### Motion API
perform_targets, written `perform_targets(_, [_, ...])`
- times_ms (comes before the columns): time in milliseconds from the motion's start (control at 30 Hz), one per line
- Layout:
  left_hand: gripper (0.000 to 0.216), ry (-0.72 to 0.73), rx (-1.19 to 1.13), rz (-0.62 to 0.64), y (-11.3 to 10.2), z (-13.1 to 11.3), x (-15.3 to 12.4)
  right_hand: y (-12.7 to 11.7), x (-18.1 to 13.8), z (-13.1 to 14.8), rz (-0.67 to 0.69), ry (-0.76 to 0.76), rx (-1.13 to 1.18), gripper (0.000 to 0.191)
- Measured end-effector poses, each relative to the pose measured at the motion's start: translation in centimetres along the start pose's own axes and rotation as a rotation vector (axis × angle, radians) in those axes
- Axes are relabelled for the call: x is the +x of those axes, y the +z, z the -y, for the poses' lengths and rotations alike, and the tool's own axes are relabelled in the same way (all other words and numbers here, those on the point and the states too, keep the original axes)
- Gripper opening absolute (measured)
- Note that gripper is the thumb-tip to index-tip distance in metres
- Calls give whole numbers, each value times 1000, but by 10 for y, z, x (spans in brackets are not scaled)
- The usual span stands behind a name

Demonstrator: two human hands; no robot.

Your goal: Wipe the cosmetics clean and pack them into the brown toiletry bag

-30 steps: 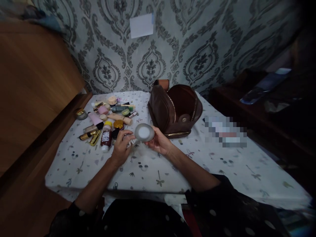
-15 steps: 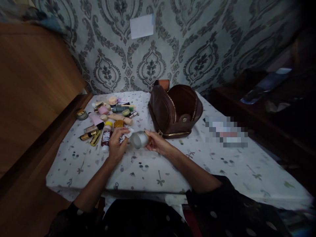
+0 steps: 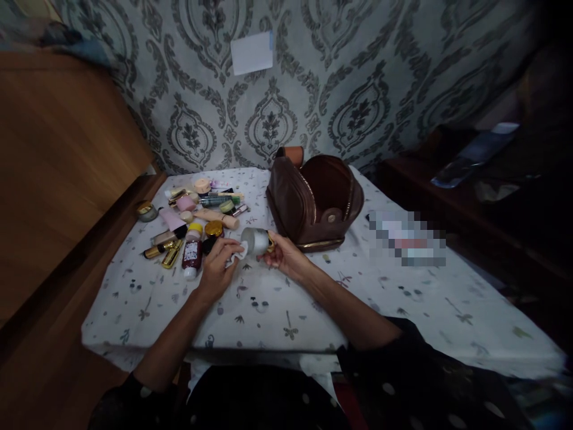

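Observation:
My right hand is closed on a frosted jar by its gold lid end, with the jar lying on its side in the air and its base toward my left hand. A crumpled white wipe is pinched in my left hand, close beside the jar's base. Left of that hand stand a dark red bottle with a white cap and a gold-lidded jar. Just behind my right hand sits a brown leather toiletry bag, unzipped, its dark inside showing.
Several cosmetics lie in a group at the left, among them a pink tube, a beige tube and a gold tube. Another gold-lidded jar stands at the table's left edge. A blurred-out item lies right of the bag on the patterned tablecloth.
The jar has turned in my right hand and risen slightly. My left hand with the wipe has come a little away from the jar and to the right.

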State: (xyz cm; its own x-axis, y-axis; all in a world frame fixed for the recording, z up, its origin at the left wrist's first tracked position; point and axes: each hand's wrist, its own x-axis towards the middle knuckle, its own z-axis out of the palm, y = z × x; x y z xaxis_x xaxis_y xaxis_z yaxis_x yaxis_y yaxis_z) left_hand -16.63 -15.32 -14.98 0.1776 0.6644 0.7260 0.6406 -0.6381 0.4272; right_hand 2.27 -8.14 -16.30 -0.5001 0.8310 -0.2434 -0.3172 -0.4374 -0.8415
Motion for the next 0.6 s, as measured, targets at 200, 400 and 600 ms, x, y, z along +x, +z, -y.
perform_targets(200, [13, -5, -41, -63, -3, -4, 1, 1, -3, -2, 43, -69, -62, 38])
perform_targets(400, [19, -78, 4, -103, -4, 0, 3, 3, -6, -2, 65, -51, -120, 39])
perform_targets(600, [20, -221, -36, -67, -3, 12, 4, 3, -7, -1, 132, -67, -34, 43])
